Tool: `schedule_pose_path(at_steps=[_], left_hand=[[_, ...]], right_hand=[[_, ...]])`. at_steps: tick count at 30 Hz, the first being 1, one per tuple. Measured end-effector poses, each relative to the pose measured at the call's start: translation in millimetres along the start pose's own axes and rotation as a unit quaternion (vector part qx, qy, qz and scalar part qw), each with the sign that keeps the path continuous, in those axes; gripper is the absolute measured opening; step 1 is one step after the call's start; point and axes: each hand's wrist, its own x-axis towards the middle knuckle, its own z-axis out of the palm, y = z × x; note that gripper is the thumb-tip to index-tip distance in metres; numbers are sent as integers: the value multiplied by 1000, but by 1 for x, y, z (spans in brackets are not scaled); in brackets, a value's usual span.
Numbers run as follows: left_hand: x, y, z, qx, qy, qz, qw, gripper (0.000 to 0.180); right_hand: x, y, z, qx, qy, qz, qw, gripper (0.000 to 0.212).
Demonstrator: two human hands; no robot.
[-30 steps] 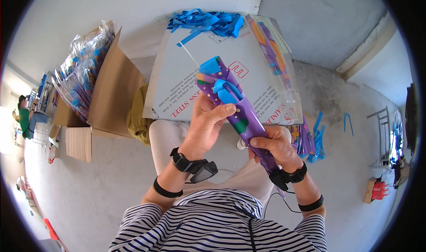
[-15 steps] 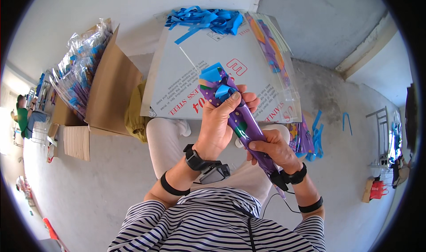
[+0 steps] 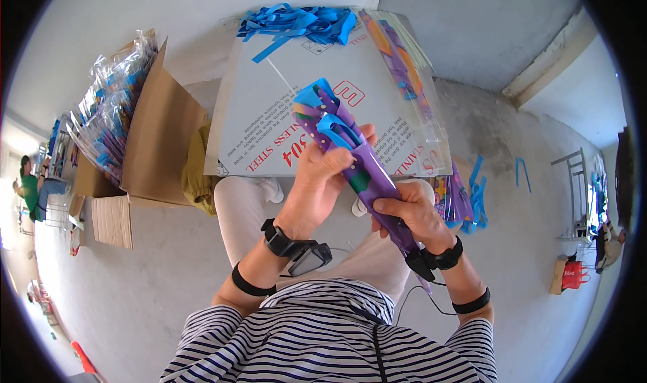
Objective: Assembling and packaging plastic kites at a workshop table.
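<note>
Holding a bundle of purple packets with blue ribbon loops (image 3: 350, 160) above the lap, just in front of the near edge of the white sheet-covered worktop (image 3: 269, 113). Left hand (image 3: 323, 177) closed around the bundle's upper part, fingers wrapped over the loops; right hand (image 3: 418, 211) gripping its lower end. Heap of blue ribbons (image 3: 296, 22) lying at the far edge; stack of clear-wrapped packets (image 3: 404, 73) along the right edge. Open cardboard box (image 3: 158, 137) standing beside the left edge.
</note>
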Motion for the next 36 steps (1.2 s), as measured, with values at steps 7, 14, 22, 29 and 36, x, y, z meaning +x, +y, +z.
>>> schedule_pose_path(at_steps=[7, 14, 22, 29, 36], left_hand=[[-10, -18, -12, -39, 58, -45, 997, 44], [-6, -25, 12, -73, 81, -46, 993, 35], [-7, -46, 10, -93, 99, -48, 990, 30], [-7, -40, 18, -58, 100, -72, 991, 31], [-2, 7, -34, 271, 146, 227, 924, 43]], right_hand=[[0, 0, -1, -7, 28, -27, 999, 18], [8, 22, -7, -1, 2, -8, 1000, 17], [13, 24, -12, -10, -23, -90, 996, 21], [4, 16, -15, 57, 17, -12, 998, 23], [-3, 12, -23, 24, 40, -8, 999, 23]])
